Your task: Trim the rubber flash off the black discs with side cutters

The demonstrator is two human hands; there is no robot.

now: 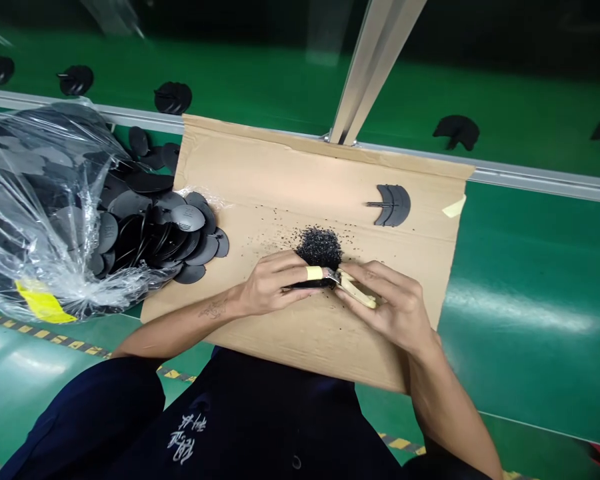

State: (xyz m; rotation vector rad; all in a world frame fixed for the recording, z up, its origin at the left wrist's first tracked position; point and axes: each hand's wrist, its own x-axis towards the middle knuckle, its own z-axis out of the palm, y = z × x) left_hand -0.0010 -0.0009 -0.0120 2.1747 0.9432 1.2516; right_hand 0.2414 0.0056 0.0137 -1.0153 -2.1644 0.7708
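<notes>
My left hand (275,283) is closed round a thin black plastic disc (310,285), with pale yellow tape about one finger. Closed on the cream handles of a pair of cutting pliers (356,291) is my right hand (393,300). The pliers' metal jaws meet the disc's right edge, and the fingers partly hide both. Just beyond my hands lies a heap of small black plastic clippings (321,245), with loose bits scattered around it. A stack of black crescent-shaped pieces (394,205) rests farther back on the cardboard (280,340).
A clear plastic bag (45,167) at the left spills many black discs (170,233) onto the cardboard's edge. Behind the cardboard runs a metal rail with an upright post (375,67). Glossy panels there show reflections of black pieces. Green surface (530,280) extends to the right.
</notes>
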